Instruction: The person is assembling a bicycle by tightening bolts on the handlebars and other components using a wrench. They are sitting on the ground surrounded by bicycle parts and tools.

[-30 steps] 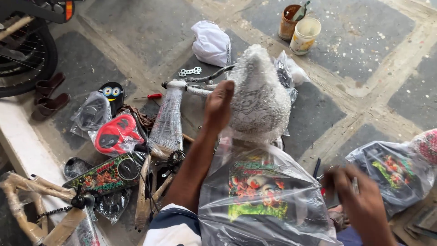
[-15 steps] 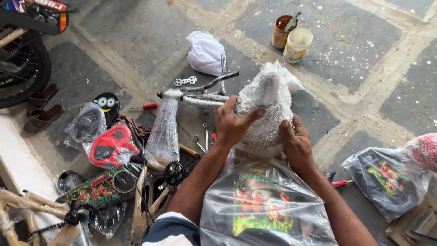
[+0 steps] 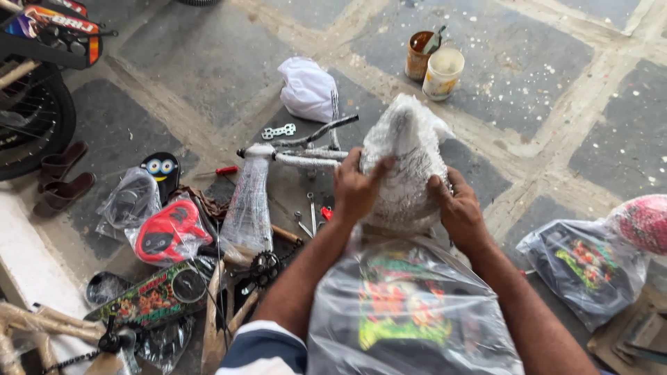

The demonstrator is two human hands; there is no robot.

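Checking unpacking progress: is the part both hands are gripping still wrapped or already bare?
Still wrapped. White foam wrap covers its whole visible upper end, with the left hand and right hand pressed against the wrap, and no bare surface shows.

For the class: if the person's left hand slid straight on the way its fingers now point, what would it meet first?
The left hand already presses the white wrapped bundle, fingers aimed up and right across it. Beyond it, probably the two paint cups, though depth is unclear.

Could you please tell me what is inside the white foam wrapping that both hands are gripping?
The white foam wrapping covers its contents completely; only a tall, lumpy shape shows. Left hand and right hand clasp its sides.
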